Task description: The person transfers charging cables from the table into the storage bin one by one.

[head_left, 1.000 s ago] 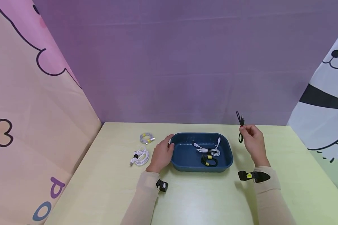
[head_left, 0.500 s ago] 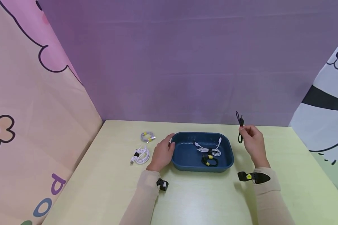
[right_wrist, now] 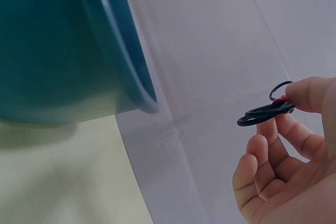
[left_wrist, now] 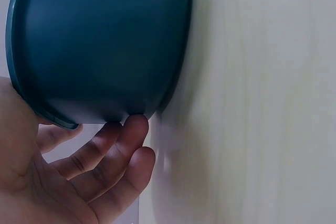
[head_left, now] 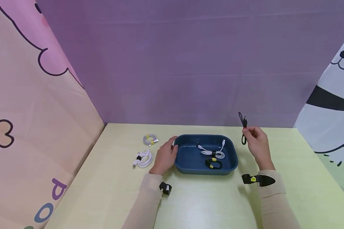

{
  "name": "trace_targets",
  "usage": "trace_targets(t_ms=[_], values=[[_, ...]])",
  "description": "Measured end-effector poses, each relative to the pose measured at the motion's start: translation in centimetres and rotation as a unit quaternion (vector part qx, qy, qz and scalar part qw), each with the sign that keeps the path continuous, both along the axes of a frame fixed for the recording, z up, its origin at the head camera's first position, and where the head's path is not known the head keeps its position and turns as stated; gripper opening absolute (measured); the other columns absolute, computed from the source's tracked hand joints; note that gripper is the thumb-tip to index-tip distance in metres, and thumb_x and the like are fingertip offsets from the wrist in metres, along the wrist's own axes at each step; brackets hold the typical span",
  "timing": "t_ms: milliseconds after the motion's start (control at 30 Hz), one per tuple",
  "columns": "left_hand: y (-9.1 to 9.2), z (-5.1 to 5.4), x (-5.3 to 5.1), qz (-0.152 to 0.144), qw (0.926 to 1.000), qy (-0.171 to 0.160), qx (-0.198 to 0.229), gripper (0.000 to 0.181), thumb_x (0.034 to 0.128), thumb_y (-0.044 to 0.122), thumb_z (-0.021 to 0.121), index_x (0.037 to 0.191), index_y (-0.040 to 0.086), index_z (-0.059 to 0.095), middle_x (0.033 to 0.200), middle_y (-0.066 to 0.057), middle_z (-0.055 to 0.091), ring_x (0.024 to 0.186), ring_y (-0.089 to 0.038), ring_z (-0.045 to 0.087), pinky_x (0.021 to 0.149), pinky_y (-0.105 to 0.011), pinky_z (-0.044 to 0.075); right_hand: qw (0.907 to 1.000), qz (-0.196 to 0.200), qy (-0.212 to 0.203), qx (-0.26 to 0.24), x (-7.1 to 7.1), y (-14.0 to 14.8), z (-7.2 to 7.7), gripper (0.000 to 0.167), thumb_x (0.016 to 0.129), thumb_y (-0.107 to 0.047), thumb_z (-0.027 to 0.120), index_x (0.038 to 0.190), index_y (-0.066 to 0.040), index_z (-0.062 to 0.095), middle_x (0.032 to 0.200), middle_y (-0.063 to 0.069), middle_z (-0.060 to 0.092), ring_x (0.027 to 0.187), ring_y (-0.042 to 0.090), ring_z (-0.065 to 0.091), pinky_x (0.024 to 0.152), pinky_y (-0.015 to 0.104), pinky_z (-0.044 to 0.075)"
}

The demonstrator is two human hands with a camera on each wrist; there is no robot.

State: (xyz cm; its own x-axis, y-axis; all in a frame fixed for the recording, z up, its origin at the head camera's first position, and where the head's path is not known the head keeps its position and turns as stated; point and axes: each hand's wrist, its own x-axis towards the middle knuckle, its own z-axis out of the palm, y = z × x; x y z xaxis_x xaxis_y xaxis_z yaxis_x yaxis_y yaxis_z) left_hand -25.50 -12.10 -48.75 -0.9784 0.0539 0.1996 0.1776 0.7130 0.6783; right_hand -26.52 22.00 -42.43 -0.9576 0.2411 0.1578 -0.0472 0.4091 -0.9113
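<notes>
My right hand (head_left: 258, 144) pinches a small bundled black cable (head_left: 244, 121) between thumb and fingers, above the table to the right of a dark blue bin. In the right wrist view a red tie (right_wrist: 281, 99) shows on the cable (right_wrist: 262, 113), at the pinch. My left hand (head_left: 164, 156) holds the left end of the blue bin (head_left: 186, 170). The left wrist view has the thumb side at the rim and fingertips (left_wrist: 137, 124) against the outer wall. Inside the bin lie a coiled white cable (head_left: 218, 155) and a black cable with yellow ties (head_left: 215, 165).
Left of the bin, a grey coiled cable with yellow ties (head_left: 150, 140) and a white coiled cable with a black tie (head_left: 144, 159) lie on the pale table (head_left: 200, 203). A purple cloth (head_left: 172, 63) hangs behind the table, with printed cloths at both sides.
The whole head view shifts slightly. My right hand stays nearly in place with the black cable, which moves a little left and up. The left hand stays on the bin.
</notes>
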Motion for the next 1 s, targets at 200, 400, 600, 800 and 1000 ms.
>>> trace_targets(t_ms=[200, 400, 600, 800, 1000], values=[[0.0, 0.2, 0.1, -0.002, 1.0000, -0.005, 0.004, 0.043, 0.1069, 0.021, 0.052, 0.149, 0.013, 0.051, 0.085, -0.005, 0.063, 0.065, -0.014, 0.052, 0.059, -0.029, 0.042, 0.9999, 0.003, 0.013, -0.001, -0.1, -0.1, -0.1, 0.035, 0.104, -0.036, 0.057, 0.113, -0.003, 0.062, 0.089, -0.017, 0.055, 0.087, 0.007, 0.050, 0.074, 0.022, 0.042], [0.1, 0.3, 0.1, -0.001, 1.0000, -0.004, 0.005, 0.043, 0.1066, 0.021, 0.052, 0.149, 0.013, 0.052, 0.084, -0.004, 0.062, 0.065, -0.014, 0.052, 0.058, -0.029, 0.042, 0.9999, 0.008, 0.014, 0.004, 0.0, -0.2, 0.0, 0.038, 0.104, -0.037, 0.057, 0.116, -0.002, 0.063, 0.091, -0.018, 0.056, 0.088, 0.006, 0.051, 0.075, 0.022, 0.042], [0.1, 0.2, 0.1, 0.000, 0.9999, -0.007, 0.007, 0.043, 0.1067, 0.021, 0.052, 0.149, 0.013, 0.051, 0.085, -0.004, 0.063, 0.065, -0.013, 0.052, 0.059, -0.029, 0.043, 0.9999, 0.012, 0.004, 0.011, 0.0, -0.4, 0.0, 0.040, 0.105, -0.038, 0.055, 0.119, -0.001, 0.062, 0.098, -0.010, 0.058, 0.095, 0.009, 0.052, 0.081, 0.025, 0.043], [0.0, 0.2, 0.1, 0.003, 0.9999, -0.009, 0.007, 0.043, 0.1063, 0.021, 0.052, 0.148, 0.014, 0.052, 0.088, -0.005, 0.064, 0.069, -0.014, 0.054, 0.061, -0.031, 0.044, 0.9997, 0.017, -0.004, 0.020, 0.0, -1.0, 0.1, 0.040, 0.105, -0.038, 0.055, 0.120, -0.001, 0.062, 0.105, 0.001, 0.060, 0.098, 0.013, 0.052, 0.085, 0.029, 0.043], [0.1, 0.1, 0.0, 0.004, 0.9999, -0.006, 0.008, 0.043, 0.1061, 0.021, 0.052, 0.148, 0.014, 0.052, 0.090, -0.005, 0.065, 0.070, -0.015, 0.055, 0.063, -0.031, 0.045, 0.9993, 0.027, -0.003, 0.026, -0.1, -1.4, 0.1, 0.037, 0.104, -0.036, 0.057, 0.116, -0.002, 0.063, 0.098, -0.004, 0.059, 0.093, 0.012, 0.052, 0.080, 0.028, 0.043]])
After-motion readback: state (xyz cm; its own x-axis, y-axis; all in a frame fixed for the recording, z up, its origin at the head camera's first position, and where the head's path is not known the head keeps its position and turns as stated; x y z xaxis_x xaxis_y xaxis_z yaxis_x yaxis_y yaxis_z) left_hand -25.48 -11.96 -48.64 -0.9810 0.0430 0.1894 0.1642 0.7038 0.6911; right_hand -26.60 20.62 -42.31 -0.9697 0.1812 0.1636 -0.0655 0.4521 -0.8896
